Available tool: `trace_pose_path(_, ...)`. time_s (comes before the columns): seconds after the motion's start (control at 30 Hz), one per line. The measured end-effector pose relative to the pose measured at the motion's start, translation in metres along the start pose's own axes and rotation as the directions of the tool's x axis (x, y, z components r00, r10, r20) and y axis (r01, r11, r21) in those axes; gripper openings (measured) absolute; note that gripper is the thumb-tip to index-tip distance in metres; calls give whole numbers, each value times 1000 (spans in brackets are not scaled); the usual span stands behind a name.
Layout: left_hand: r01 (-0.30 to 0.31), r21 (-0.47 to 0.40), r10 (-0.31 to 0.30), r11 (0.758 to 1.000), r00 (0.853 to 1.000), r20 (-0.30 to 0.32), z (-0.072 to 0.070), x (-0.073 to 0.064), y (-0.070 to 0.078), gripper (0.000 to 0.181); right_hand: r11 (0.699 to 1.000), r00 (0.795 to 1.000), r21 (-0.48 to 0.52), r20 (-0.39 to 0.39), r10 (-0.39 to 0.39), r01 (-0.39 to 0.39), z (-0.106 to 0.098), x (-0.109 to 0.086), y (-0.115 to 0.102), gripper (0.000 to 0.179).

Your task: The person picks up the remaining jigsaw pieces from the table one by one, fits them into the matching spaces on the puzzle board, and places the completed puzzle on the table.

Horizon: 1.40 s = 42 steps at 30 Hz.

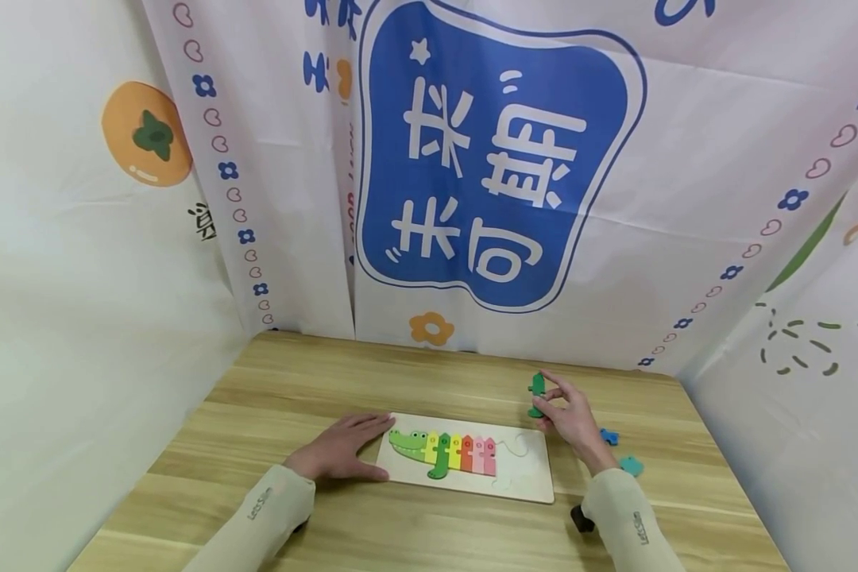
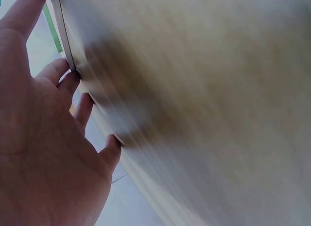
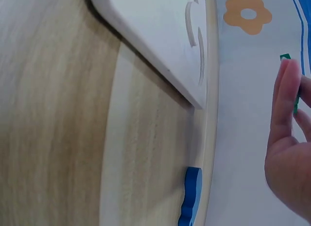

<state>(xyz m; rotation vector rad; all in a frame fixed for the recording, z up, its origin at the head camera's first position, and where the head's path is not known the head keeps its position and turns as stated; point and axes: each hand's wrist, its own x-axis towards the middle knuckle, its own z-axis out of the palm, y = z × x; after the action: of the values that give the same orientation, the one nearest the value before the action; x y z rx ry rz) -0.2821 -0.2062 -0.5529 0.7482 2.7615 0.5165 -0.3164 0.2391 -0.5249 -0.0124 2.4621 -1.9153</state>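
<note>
A pale wooden puzzle board (image 1: 522,481) lies on the table, with a crocodile head (image 1: 407,445) and a row of coloured pieces fitted in it; one green piece (image 1: 441,457) has a foot past the row. My left hand (image 1: 339,449) rests at the board's left end, fingers and thumb spread and fairly straight; its fingertips touch the edge in the left wrist view. Above the board's right part, my right hand (image 1: 572,417) pinches a green puzzle piece (image 1: 537,389) upright between thumb and fingers. The fingers mostly hide that piece in the right wrist view.
A blue puzzle piece (image 1: 609,436) and a teal piece (image 1: 631,465) lie on the table right of the board, near my right forearm. Behind the wooden table (image 1: 372,369) hangs a printed white cloth (image 1: 293,199), with more cloth at both sides.
</note>
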Motion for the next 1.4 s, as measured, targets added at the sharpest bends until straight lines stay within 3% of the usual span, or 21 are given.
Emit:
trace_pose_path(0.4, -4, -1, 4, 1000, 1000, -2, 4, 0, -1, 102, 999, 996, 37, 76, -42, 39, 3, -2, 2, 74)
trace_pose_path(0.67, 5, -12, -5, 1000, 1000, -4, 3, -2, -2, 103, 998, 997, 58, 74, -31, 27, 7, -2, 1, 72)
trace_pose_path(0.93, 9, -3, -9, 1000, 1000, 8, 3, 1, -2, 103, 998, 997, -4, 52, -60, 60, 7, -5, 2, 70)
trace_pose_path(1.4, -3, -7, 4, 1000, 1000, 11, -2, 1, 0, 103, 997, 997, -23, 34, -71, 72, 5, -3, -6, 67)
